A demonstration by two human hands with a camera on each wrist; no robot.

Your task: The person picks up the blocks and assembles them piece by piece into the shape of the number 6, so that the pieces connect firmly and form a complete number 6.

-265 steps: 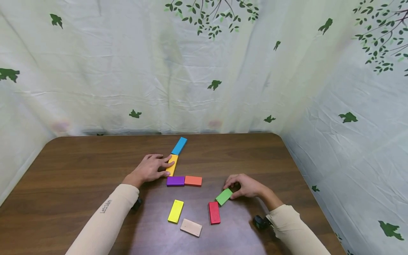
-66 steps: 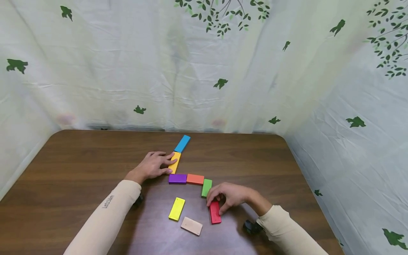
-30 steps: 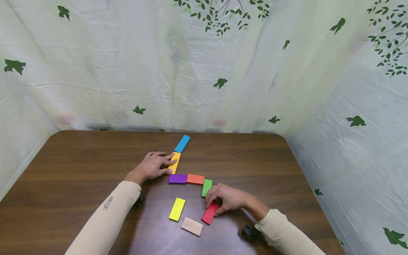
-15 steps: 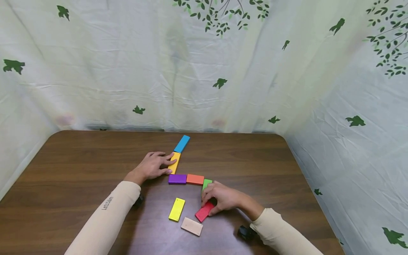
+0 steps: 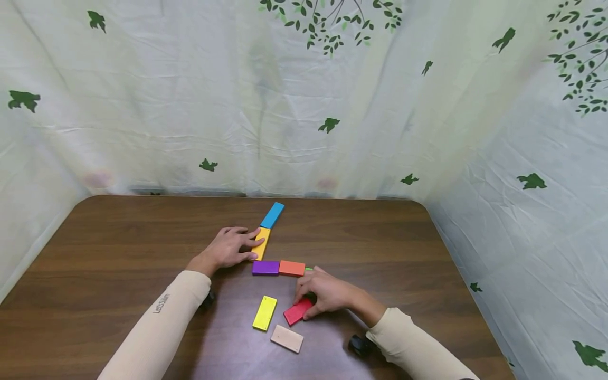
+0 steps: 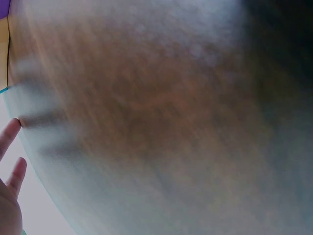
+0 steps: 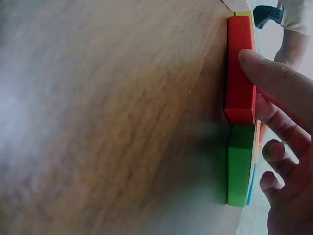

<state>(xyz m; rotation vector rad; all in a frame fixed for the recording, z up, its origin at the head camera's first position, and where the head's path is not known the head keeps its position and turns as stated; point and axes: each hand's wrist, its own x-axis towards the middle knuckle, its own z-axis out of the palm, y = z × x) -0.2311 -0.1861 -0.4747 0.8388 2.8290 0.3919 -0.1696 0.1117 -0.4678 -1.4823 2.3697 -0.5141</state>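
Observation:
My right hand (image 5: 330,293) pinches a flat red block (image 5: 295,312) between thumb and fingers, low on the table; the block lies slanted. In the right wrist view, the thumb presses one long side of the red block (image 7: 239,88), whose end meets the green block (image 7: 238,171). From the head, the hand hides most of that green block (image 5: 309,269). My left hand (image 5: 228,247) rests its spread fingertips on an amber block (image 5: 260,252). Beyond it, a blue block (image 5: 272,215) continues the line; nearer lie a purple block (image 5: 265,268) and an orange block (image 5: 292,268), end to end.
A bright yellow block (image 5: 264,313) and a plain wooden block (image 5: 287,339) lie loose, left of and below the red one. All sit on a brown wooden table (image 5: 142,227). A white curtain (image 5: 190,105) with leaf prints hangs behind and at the sides.
Earlier, the right hand moved the green block to the orange block's end. It then took the red block and turned it, sliding it left. The left hand stays on the amber block.

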